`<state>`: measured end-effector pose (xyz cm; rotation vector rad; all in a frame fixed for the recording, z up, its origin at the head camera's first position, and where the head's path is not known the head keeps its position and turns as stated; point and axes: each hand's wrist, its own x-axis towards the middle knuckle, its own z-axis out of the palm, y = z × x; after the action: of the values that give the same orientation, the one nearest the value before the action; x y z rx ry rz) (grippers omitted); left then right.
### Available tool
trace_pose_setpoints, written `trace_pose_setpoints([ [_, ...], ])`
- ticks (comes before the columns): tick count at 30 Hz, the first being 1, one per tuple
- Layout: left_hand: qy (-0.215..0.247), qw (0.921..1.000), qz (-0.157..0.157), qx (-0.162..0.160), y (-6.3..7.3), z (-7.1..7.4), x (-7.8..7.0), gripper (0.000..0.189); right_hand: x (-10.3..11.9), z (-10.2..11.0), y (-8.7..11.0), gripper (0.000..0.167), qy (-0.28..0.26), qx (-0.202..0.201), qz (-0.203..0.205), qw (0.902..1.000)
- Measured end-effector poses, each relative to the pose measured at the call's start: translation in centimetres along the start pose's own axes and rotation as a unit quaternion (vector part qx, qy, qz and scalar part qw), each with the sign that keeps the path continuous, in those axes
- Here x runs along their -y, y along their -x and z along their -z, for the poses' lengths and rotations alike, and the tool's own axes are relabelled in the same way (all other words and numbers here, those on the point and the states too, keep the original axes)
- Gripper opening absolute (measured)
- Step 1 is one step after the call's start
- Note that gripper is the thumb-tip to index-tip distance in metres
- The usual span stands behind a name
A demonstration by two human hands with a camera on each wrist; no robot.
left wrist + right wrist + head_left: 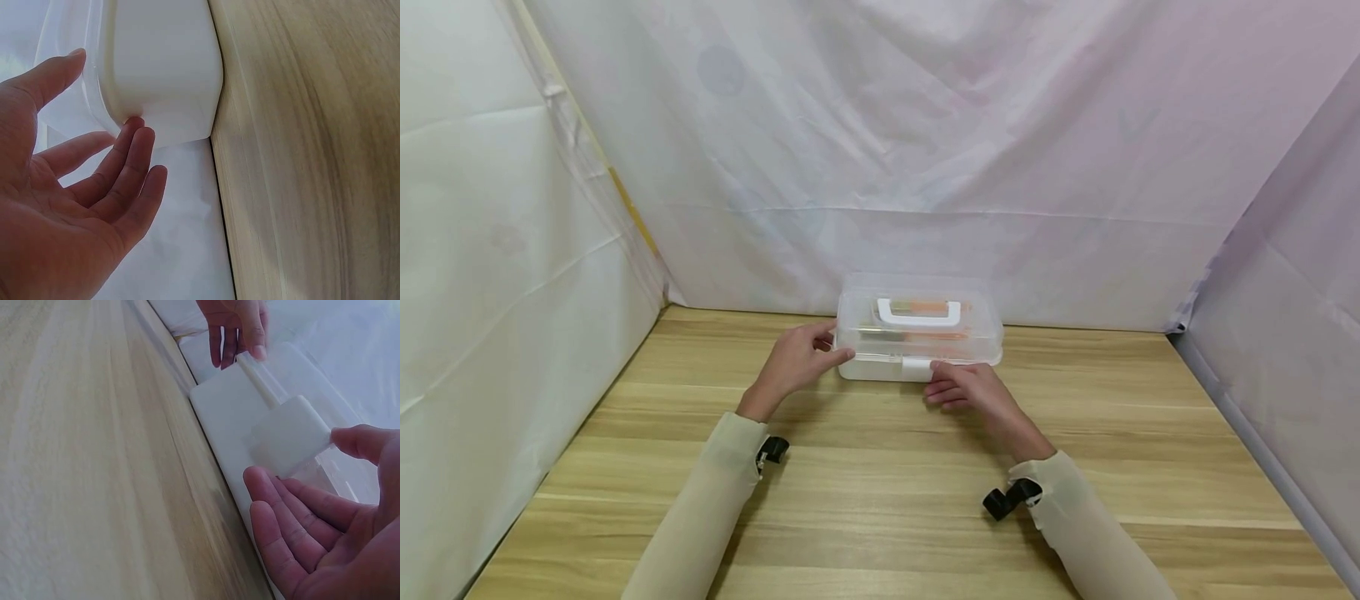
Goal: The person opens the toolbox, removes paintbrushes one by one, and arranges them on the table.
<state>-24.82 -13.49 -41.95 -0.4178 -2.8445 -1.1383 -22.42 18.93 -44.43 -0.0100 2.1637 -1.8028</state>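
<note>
A clear plastic storage box (868,369) with its lid down stands at the back of the table. On the lid is a white carrying handle (919,320). Orange and dark items (936,336) show through the plastic; their kind is unclear. At the box's left end my left hand (793,358) holds the corner, thumb on the lid's edge (94,69) and fingertips against the end wall. My right hand (981,390) pinches the white front latch (294,434) between thumb and index finger, the latch tilted out from the front wall in the right wrist view.
The wood-grain table (865,500) stretches in front of the box. A white cloth (925,167) hangs close behind it, with further cloth walls at left and right. Black camera mounts (1011,498) sit on both sleeves.
</note>
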Motion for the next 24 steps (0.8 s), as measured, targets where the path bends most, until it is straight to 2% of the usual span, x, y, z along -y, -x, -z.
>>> trace_pose_setpoints([
  [12, 0.000, 1.0000, 0.004, 0.003, 0.07, 0.12, -0.06, 0.070, -0.07, 0.60, -0.30, 0.054, -0.002, 0.035, 0.003, 0.9994],
  [24, 0.005, 1.0000, 0.003, 0.002, 0.00, 0.07, 0.02, 0.071, -0.02, 0.92, -0.13, 0.046, 0.003, 0.047, 0.003, 0.9989],
])
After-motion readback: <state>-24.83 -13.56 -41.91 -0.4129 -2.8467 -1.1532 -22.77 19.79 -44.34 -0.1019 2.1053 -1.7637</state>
